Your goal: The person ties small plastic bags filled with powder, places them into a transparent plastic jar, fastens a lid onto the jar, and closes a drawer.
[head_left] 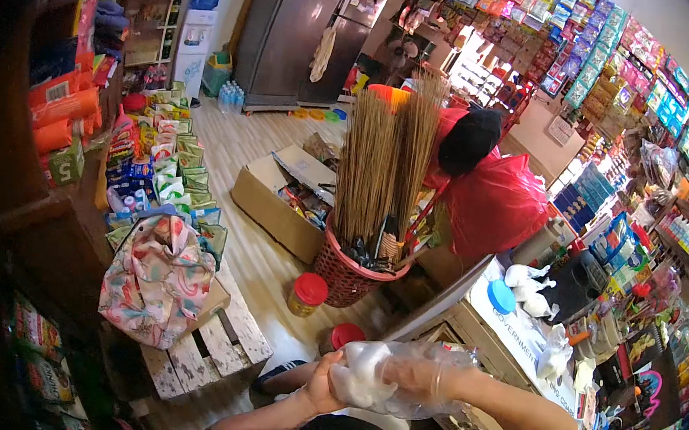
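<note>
My left hand (324,386) is wrapped round the bottom end of a clear plastic jar (451,359), which lies on its side above my lap. White knotted-looking bundles (365,370) are packed toward the jar's bottom, near my left palm. My right hand (421,378) reaches through the mouth into the jar, its forearm coming from the right. Blur and the plastic hide its fingers. On the counter (528,345) to the right sit small white-filled plastic bags (531,289) and a round blue lid (501,297). Another white bag (554,355) stands closer to me.
Ahead, a red basket (352,276) holds stick brooms, beside an open cardboard box (278,223). Red-lidded jars (308,293) stand on the floor. To the left, a wooden bench (207,360) carries a floral bag (157,279). Hanging sachets (580,47) line the far wall.
</note>
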The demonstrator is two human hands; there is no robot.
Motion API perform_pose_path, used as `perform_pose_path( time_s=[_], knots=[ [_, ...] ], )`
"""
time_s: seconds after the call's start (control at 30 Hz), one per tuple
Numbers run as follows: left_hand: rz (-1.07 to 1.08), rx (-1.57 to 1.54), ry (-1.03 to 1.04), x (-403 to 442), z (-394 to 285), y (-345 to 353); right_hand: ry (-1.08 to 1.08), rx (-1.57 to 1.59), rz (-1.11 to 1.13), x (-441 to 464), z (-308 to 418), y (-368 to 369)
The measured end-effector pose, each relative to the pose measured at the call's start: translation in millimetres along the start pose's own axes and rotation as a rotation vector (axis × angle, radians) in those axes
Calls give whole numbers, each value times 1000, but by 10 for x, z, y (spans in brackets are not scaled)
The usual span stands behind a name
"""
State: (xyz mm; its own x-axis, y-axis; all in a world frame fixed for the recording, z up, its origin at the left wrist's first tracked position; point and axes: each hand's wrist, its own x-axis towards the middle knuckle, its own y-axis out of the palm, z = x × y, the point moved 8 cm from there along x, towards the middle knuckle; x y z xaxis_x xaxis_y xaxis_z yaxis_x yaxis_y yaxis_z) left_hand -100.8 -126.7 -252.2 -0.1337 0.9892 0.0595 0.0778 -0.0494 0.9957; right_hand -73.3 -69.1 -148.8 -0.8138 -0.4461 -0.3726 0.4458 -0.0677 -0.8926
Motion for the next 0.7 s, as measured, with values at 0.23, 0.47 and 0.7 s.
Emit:
perform_pose_path(
  time_s=[0.23,0.47,0.7],
  knots=[
    [58,34,30,4,-43,30,-99,-174,189,-6,309,-10],
    [25,75,137,-14,-130,133,140,72,-28,-301,315,-642],
    [-82,123,378,82,-316,87,410,625,-485,-724,443,-1194]
  ],
)
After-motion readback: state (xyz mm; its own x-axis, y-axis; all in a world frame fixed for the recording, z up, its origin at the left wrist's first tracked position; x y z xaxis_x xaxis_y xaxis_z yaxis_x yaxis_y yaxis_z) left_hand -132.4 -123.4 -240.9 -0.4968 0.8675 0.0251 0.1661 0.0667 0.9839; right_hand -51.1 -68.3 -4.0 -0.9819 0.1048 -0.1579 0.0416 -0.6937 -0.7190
